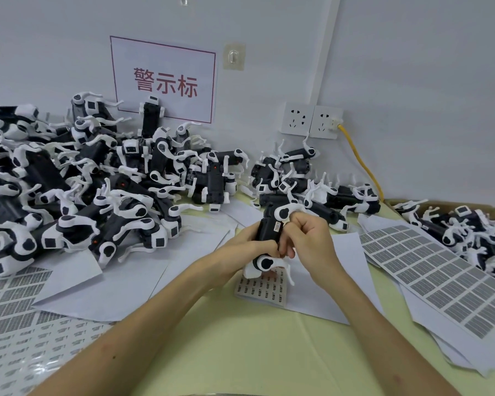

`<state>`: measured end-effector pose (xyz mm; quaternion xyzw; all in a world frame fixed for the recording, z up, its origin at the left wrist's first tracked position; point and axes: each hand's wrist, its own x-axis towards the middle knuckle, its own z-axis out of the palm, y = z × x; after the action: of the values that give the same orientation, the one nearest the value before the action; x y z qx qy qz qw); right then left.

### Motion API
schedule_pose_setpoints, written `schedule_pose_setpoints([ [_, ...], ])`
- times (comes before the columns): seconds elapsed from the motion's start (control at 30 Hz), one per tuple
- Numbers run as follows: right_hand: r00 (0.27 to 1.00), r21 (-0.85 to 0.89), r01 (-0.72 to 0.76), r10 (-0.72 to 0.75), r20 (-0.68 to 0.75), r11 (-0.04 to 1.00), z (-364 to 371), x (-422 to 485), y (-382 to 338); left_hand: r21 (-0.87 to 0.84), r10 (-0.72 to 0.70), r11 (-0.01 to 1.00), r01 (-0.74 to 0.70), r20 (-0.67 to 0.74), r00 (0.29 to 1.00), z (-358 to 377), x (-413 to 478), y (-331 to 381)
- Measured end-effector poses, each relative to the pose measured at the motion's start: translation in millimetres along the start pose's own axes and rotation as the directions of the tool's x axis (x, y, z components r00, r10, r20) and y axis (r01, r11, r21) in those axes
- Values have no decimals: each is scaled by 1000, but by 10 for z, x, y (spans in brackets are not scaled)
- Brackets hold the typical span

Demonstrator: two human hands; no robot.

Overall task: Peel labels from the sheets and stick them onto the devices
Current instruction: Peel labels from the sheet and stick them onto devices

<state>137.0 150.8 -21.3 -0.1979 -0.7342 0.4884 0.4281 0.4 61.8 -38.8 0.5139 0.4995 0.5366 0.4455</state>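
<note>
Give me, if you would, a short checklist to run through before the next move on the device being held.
1. Device secured: the left hand grips the device off the table. Ok.
2. Label placed: a small label sits on the black body. Ok.
3. Label pressed flat, edges down: too small to judge. Cannot tell.
4. Right hand free for the next peel: its fingers are curled against the device. Not ok.
5. Small label sheet within reach: it lies directly beneath the hands. Ok.
6. Grey label sheet accessible: it lies uncovered to the right. Ok.
</note>
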Motion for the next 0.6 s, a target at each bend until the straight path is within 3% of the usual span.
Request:
schedule_pose_setpoints([
  [0.17, 997, 19, 35, -36, 63, 999, -35, -7, 23, -28, -28, 999, 29, 27, 999, 13, -3, 12],
  [0.43, 998, -57, 65, -63, 22, 996, -23, -3, 96, 16, -20, 1000, 20, 10, 1000, -11, -14, 9],
  [0.6, 992, -119, 108, -115, -50, 987, -19, 23, 136, -81, -128, 990, 119, -116, 985, 21, 26, 8],
])
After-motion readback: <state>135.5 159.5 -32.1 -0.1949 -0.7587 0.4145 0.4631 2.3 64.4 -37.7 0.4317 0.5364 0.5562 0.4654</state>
